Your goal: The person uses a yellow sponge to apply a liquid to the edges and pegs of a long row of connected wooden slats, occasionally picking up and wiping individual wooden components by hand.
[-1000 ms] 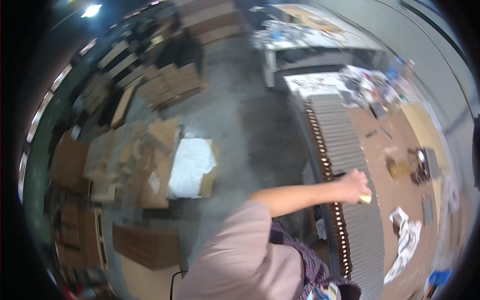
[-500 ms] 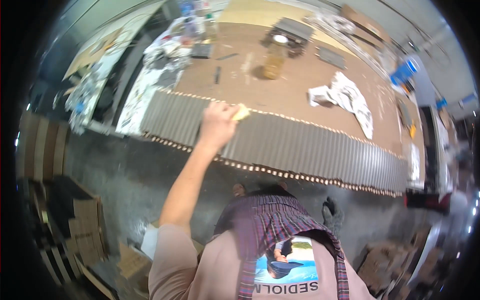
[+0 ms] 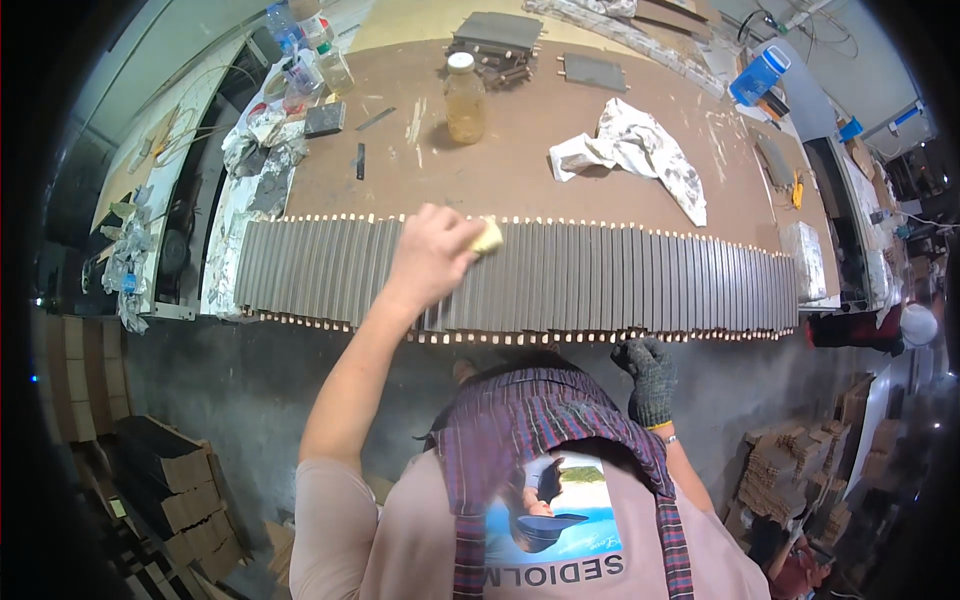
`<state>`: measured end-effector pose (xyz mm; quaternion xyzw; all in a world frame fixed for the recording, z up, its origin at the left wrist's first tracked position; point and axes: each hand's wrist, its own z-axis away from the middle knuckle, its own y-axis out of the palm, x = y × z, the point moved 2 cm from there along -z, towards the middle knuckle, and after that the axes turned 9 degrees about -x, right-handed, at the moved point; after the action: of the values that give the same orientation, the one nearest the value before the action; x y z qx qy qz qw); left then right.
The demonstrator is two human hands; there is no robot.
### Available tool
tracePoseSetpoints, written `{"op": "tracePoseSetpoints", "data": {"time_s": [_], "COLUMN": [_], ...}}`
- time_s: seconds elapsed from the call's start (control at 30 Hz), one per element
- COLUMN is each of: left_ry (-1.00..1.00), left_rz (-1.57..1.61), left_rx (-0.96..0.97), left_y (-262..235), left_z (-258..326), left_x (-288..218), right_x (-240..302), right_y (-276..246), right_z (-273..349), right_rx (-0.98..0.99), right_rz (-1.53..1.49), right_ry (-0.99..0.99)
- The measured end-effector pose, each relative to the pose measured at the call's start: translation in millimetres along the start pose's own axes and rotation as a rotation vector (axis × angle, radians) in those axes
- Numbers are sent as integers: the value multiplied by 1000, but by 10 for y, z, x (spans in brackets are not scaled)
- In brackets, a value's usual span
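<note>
A long row of narrow grey slats (image 3: 600,278) lies side by side along the near edge of the table, with pale pegs sticking out at both ends. My bare left hand (image 3: 432,255) is closed around a yellow sponge (image 3: 487,237) and rests on the slats left of the row's middle, near their far ends. Blur softens its fingers. My right hand (image 3: 648,378), in a dark grey knitted glove, hangs at the near edge by the peg ends. Its fingers are loosely bent and apart, with nothing visible in them.
Beyond the row stand a jar of yellowish liquid (image 3: 465,105) and a stack of grey pieces (image 3: 495,45). A crumpled white cloth (image 3: 640,150) lies right of them. A blue bottle (image 3: 760,75) is at the far right, and cardboard stacks (image 3: 180,480) stand on the floor.
The view has turned, so the slat row now runs nearly level. My gloved right hand has come up to the row's near edge. My left hand still holds the sponge on the slats.
</note>
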<state>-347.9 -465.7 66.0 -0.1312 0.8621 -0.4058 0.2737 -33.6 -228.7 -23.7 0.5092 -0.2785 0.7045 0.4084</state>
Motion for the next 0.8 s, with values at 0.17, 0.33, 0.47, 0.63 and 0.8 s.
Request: {"op": "tracePoseSetpoints", "data": {"time_s": [0.17, 0.33, 0.47, 0.63, 0.8], "left_ry": [-171, 1, -85, -377, -79], "left_rz": [-239, -60, -164, -267, -46], "left_rx": [-113, -26, 4, -107, -1], "left_y": [110, 364, 283, -109, 213], "left_z": [-60, -179, -89, 99, -49], "left_x": [298, -345, -269, 223, -311], "right_x": [-21, -86, 1, -221, -202], "right_y": [18, -20, -17, -129, -52], "right_z": [-88, -161, -161, -238, -239], "right_rx": [-16, 7, 53, 61, 51], "right_rz": [69, 510, 551, 510, 381], "right_ry": [-160, -614, -680, -715, -448]}}
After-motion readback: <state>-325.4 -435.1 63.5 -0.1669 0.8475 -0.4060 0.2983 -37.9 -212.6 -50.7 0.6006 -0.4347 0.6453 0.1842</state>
